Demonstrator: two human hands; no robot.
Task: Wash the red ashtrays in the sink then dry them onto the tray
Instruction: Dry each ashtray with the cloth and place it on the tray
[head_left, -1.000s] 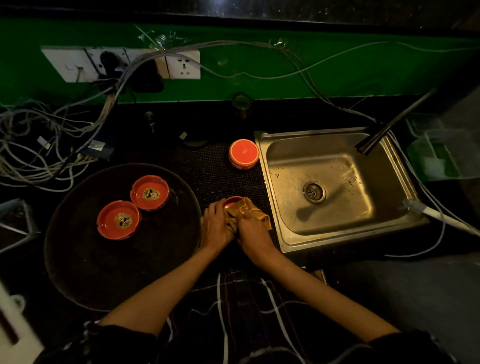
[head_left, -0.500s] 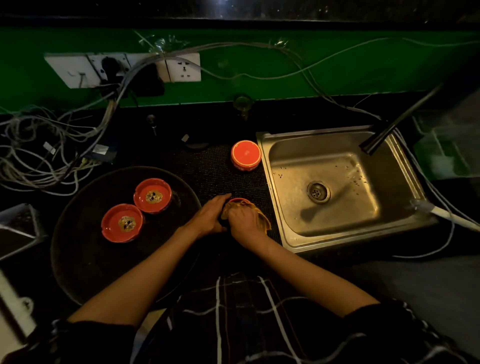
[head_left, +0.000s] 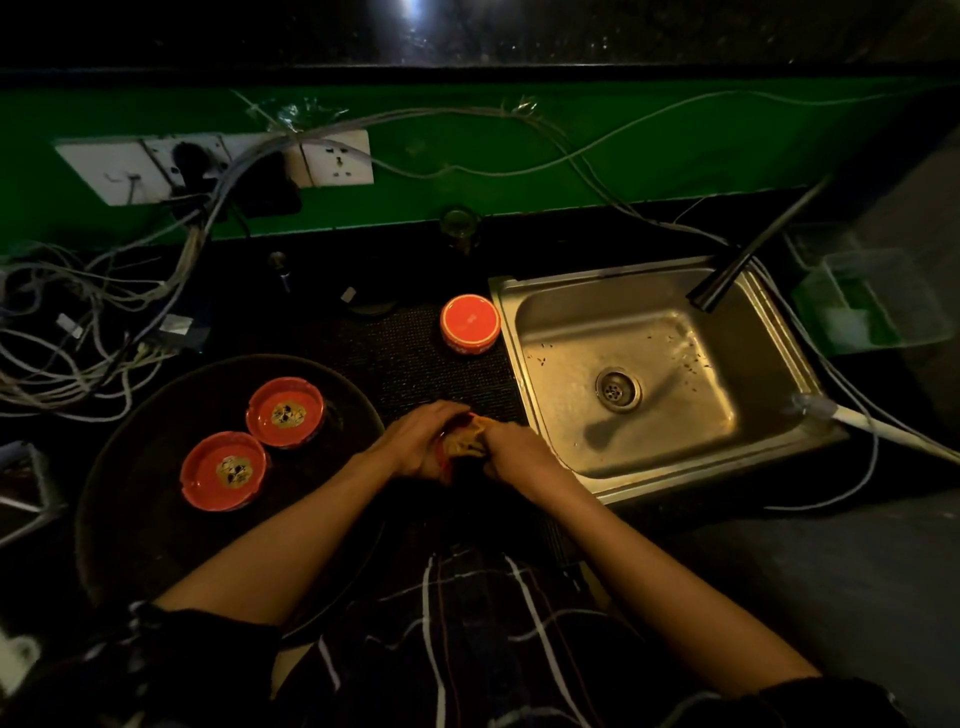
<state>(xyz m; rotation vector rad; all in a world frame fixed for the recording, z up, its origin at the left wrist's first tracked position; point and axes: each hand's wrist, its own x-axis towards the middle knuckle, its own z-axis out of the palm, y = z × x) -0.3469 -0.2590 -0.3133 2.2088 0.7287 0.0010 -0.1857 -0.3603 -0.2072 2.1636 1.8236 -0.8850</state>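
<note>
The left hand (head_left: 422, 441) grips a red ashtray (head_left: 448, 457) while the right hand (head_left: 511, 451), touching it, pinches a yellow cloth (head_left: 466, 439) against it.

Single head-worn wide-angle view, looking forward and steeply down from above, close over both forearms, taking in counter (head_left: 415, 358), sink (head_left: 649, 467) at right, green wall (head_left: 571, 171) beyond.

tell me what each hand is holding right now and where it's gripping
The left hand grips a red ashtray around its rim. The right hand holds a yellow cloth bunched against the ashtray.
</note>
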